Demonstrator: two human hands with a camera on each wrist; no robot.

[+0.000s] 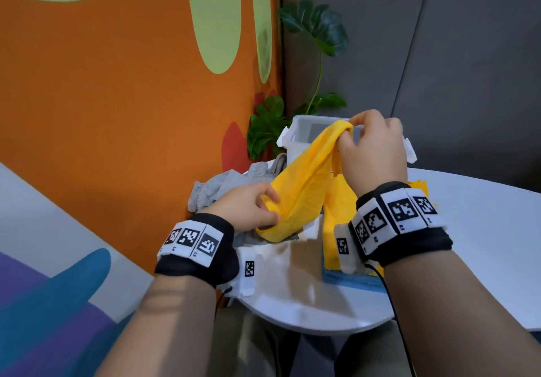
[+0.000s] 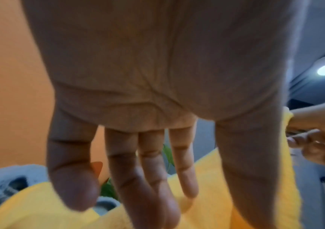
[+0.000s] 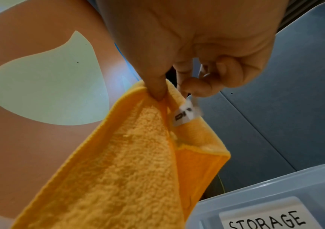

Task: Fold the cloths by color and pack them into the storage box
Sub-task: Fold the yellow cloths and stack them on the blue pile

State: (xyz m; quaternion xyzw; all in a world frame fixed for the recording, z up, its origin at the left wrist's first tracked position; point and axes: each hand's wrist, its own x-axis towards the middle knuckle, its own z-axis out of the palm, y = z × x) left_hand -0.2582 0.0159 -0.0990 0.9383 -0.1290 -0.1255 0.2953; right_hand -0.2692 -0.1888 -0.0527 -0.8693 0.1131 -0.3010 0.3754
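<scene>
While the right hand [image 1: 371,148] pinches 1 corner of the yellow cloth [image 1: 304,183] high, just before the box [image 1: 304,130], the left hand [image 1: 246,207] grips its low end, likely stretching it flat for folding.

Bright office-like lounge corner: orange mural wall [image 1: 117,113], grey panels [image 1: 439,54], leafy plant [image 1: 316,31], white table [image 1: 468,215].

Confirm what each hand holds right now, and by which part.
Both hold the yellow cloth. The right hand pinches its raised top edge, near the label; the left hand grips its lower end.
</scene>
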